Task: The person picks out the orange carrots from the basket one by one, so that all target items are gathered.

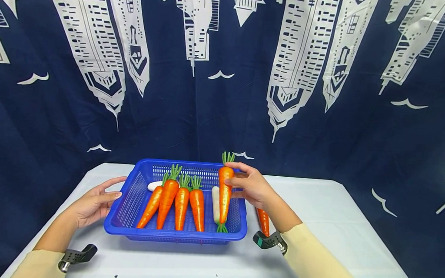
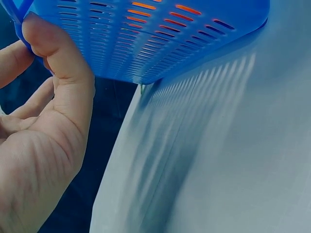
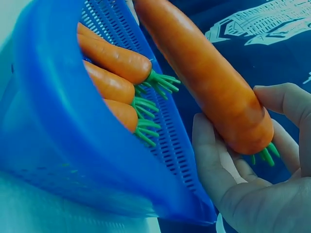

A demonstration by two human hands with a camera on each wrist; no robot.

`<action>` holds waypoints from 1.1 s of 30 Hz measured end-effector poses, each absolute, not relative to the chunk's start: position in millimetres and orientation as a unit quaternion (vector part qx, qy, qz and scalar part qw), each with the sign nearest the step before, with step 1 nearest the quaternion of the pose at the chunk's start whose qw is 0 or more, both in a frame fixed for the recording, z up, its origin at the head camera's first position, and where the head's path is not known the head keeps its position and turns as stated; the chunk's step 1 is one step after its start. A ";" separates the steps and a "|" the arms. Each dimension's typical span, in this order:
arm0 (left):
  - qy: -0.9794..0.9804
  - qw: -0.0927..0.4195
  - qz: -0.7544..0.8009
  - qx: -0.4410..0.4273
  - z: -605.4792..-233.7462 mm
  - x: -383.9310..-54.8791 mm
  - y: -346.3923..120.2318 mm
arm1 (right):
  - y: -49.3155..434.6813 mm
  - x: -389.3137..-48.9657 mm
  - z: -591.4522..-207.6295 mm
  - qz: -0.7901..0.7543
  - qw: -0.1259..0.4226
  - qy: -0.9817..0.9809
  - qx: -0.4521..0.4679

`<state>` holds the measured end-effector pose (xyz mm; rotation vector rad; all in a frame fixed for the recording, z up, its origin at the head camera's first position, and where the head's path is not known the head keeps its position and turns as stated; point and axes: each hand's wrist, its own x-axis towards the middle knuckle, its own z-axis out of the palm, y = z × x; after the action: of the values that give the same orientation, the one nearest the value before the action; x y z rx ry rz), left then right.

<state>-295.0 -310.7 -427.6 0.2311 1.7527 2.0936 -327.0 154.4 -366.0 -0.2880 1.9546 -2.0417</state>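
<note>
One carrot (image 1: pixel 224 195) (green top up) is resting pinched between thumb and fingers of the right hand (image 1: pixel 253 187); the left hand (image 1: pixel 92 203) is seemingly gripping the blue basket (image 1: pixel 175 235).

The head view looks forward and down over the counter (image 1: pixel 165 269), set well back, with the curtain (image 1: pixel 215 125) across 12 o'clock and the blue basket (image 1: pixel 160 233) at 7. The left wrist view sits close and low, facing the basket's slotted side at 12, the left hand (image 1: pixel 93 203) at 9. The right wrist view, also close, looks past the basket at 9, the right hand (image 1: pixel 255 187) at 4; it shares the held carrot (image 1: pixel 223 196) with the head view.
</note>
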 end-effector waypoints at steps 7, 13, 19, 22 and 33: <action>0.622 0.203 0.752 0.080 -427.4 -294.6 -310.5 | 167.2 -322.8 -367.2 -0.715 0.143 0.677 -0.097; 0.624 0.201 0.751 0.081 -427.4 -294.4 -310.4 | 178.7 -320.0 -368.7 -0.712 0.132 0.684 -0.088; 0.616 0.204 0.756 0.085 -428.1 -294.3 -311.3 | 192.5 -317.8 -370.3 -0.702 0.123 0.696 -0.086; 0.616 0.204 0.756 0.084 -427.5 -294.1 -310.8 | 199.7 -317.3 -371.5 -0.705 0.119 0.693 -0.090; 0.609 0.203 0.760 0.099 -428.7 -294.0 -311.0 | 221.4 -314.2 -377.7 -0.681 0.097 0.722 -0.078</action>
<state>-294.0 -311.0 -428.7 0.2756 1.7007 2.1203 -314.2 221.4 -377.7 -0.2320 2.1369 -2.0173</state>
